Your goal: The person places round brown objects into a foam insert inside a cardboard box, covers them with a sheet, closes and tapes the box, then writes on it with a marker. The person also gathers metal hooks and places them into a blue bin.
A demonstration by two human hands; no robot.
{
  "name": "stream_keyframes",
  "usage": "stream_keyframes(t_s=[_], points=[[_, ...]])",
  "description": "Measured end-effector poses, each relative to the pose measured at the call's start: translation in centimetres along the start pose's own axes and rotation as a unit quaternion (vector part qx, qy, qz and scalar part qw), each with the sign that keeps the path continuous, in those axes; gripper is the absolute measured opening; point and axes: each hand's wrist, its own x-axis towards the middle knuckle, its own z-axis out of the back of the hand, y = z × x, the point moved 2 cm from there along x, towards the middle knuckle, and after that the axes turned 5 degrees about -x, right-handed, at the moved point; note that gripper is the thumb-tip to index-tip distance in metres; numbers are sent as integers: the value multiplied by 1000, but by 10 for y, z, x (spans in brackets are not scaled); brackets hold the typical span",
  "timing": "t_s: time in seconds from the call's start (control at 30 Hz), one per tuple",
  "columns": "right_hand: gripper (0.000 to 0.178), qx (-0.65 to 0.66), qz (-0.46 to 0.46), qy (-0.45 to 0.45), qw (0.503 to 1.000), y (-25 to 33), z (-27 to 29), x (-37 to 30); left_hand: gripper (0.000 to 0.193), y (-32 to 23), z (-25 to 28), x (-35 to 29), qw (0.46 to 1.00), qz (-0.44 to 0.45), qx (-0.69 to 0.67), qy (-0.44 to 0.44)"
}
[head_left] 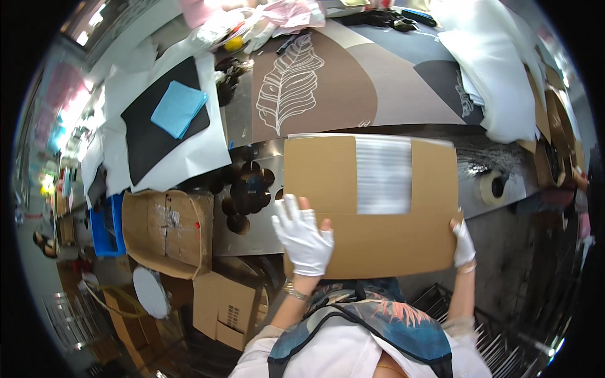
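A flat brown cardboard box (384, 246) lies in front of me at the near edge of the metal table. Between its two far flaps a whitish, streaked strip (383, 176) shows; I cannot tell what it is. My left hand (304, 242), in a white glove with bare thumb and index fingertips, is spread flat over the box's left edge. Gloved the same way, my right hand (463, 244) grips the box's right edge, its thumb on top and the other fingers partly hidden.
Beyond the box lies a brown and grey mat (340, 82) with a leaf drawing. A blue folded cloth (179, 108) rests on a black sheet at left. A tape roll (492, 187) stands at right. Below left are an open carton (167, 233) and a blue bin (106, 227).
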Motion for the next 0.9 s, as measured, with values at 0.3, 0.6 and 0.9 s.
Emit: stream_keyframes(t_s=[0.3, 0.6, 0.9], points=[[58, -130, -14, 28, 991, -10, 21, 108, 50, 32, -10, 18, 945, 324, -37, -34], [29, -94, -42, 75, 992, 19, 5, 245, 52, -8, -6, -74, 889, 447, -44, -86], [42, -295, 178, 96, 934, 50, 18, 187, 42, -17, -21, -134, 889, 416, -64, -180]])
